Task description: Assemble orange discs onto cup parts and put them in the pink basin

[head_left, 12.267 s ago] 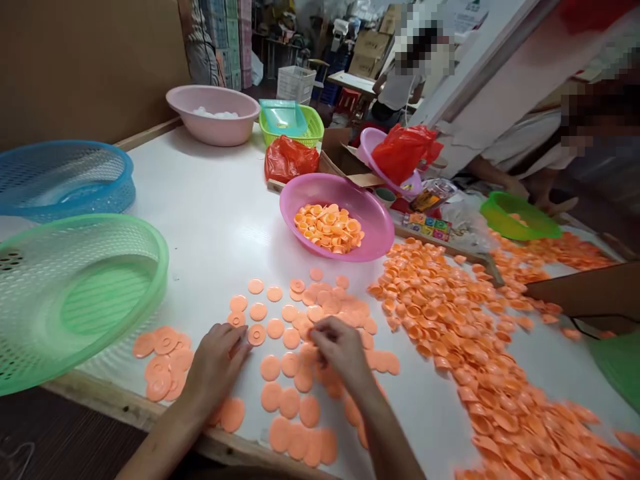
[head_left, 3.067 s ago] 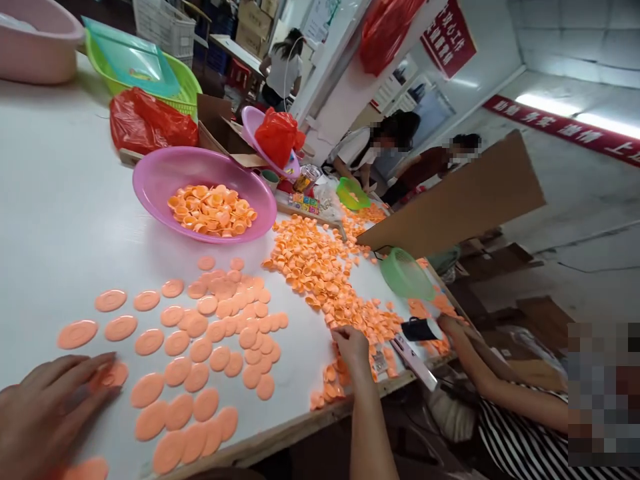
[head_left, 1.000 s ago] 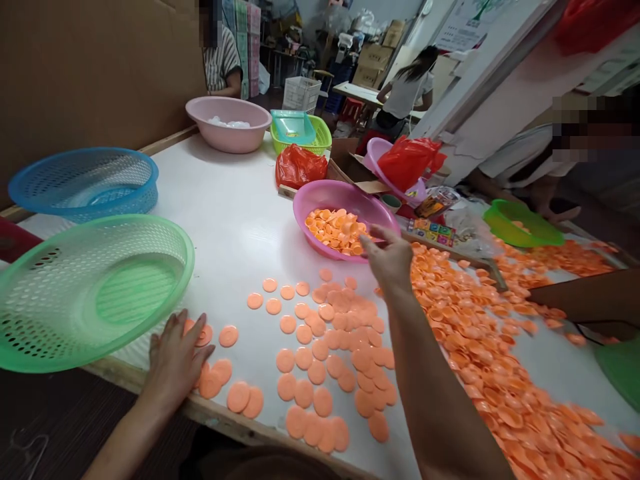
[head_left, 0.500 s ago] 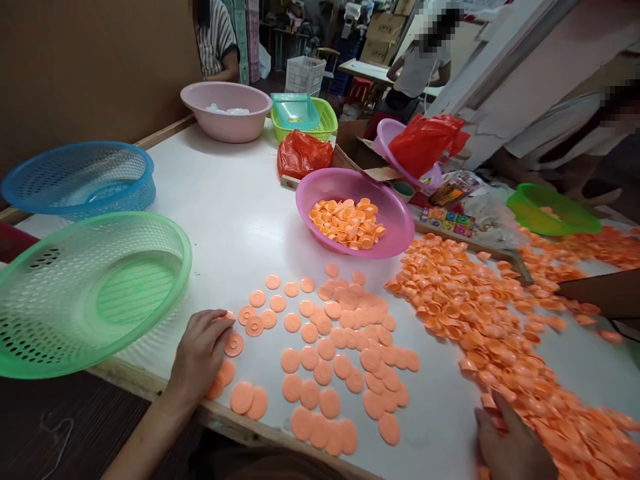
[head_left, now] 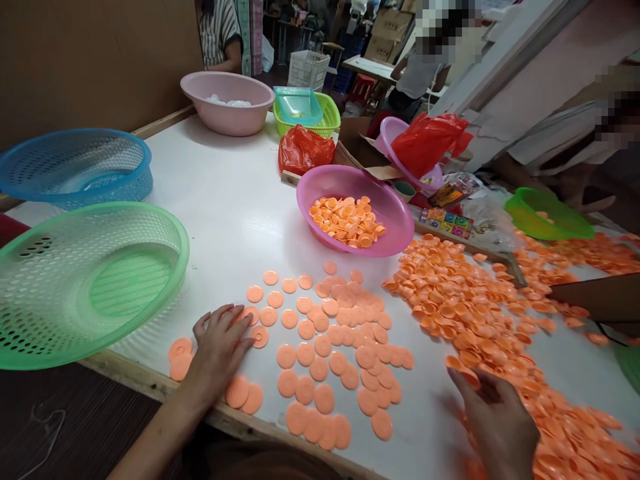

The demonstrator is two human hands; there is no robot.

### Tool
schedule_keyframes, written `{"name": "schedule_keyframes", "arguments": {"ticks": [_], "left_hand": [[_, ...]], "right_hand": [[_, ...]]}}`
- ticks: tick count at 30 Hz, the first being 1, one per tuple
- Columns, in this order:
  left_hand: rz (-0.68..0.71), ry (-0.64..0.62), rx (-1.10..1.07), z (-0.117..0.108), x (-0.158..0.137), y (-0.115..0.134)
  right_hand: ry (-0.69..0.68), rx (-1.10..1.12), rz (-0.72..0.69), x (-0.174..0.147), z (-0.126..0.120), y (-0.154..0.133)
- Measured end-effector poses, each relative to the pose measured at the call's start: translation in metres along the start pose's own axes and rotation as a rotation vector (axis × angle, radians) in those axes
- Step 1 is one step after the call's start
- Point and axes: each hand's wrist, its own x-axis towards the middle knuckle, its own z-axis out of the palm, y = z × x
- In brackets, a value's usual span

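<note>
My left hand [head_left: 220, 350] lies over flat orange plastic discs [head_left: 324, 399] near the table's front edge. Its fingers are stretched a little apart, with the tips touching discs; whatever is under the palm is hidden. At the right, between thumb and fingers, my right hand [head_left: 503, 417] pinches a small orange cup-shaped piece [head_left: 463, 371]. That hand is just above the left side of a big pile of similar orange cup-shaped pieces [head_left: 480, 320]. Many discs are spread face up across the middle of the table, some overlapping.
A pink basin [head_left: 397, 227] holds more cup-shaped pieces. Green [head_left: 173, 303] and blue [head_left: 143, 177] baskets stand at the left. Farther back are a pale pink basin [head_left: 230, 120], red bags [head_left: 305, 150] and a cardboard box [head_left: 355, 140]. Other people sit beyond the table.
My right hand has risen from the pile and moved slightly left, with a cup-shaped piece in its fingers. My left hand has shifted right across the discs, uncovering two at its left.
</note>
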Motion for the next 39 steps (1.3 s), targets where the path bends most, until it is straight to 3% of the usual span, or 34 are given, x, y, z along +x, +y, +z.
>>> {"name": "schedule_keyframes", "arguments": {"ticks": [2, 6, 8, 10, 13, 16, 26, 29, 34, 39], "left_hand": [[-0.021, 0.049, -0.021, -0.001, 0.000, 0.001], [-0.015, 0.000, -0.124, 0.000, -0.004, 0.010], [-0.047, -0.075, -0.107, 0.000, -0.006, 0.016], [-0.089, -0.113, -0.065, 0.000, -0.008, 0.022], [-0.109, -0.127, -0.072, -0.002, -0.007, 0.027], [-0.115, -0.126, -0.120, -0.003, -0.007, 0.026], [-0.091, -0.127, -0.207, -0.003, -0.008, 0.021], [-0.099, -0.106, -0.204, -0.001, -0.010, 0.024], [-0.108, -0.083, -0.183, 0.003, -0.011, 0.026], [-0.108, -0.099, -0.210, 0.006, -0.009, 0.025]], "right_hand": [[-0.215, 0.304, 0.028, -0.024, 0.007, -0.043], [-0.739, 0.558, -0.217, -0.087, 0.049, -0.133], [-0.910, 0.617, -0.303, -0.115, 0.076, -0.163], [-0.979, 0.611, -0.358, -0.135, 0.100, -0.180], [-0.929, 0.511, -0.480, -0.150, 0.119, -0.189], [-0.824, 0.427, -0.619, -0.151, 0.120, -0.190], [-0.792, 0.301, -0.742, -0.158, 0.118, -0.182], [-0.765, 0.294, -0.720, -0.160, 0.121, -0.180], [-0.824, 0.354, -0.510, -0.162, 0.124, -0.185], [-0.838, 0.380, -0.468, -0.170, 0.137, -0.193]]}}
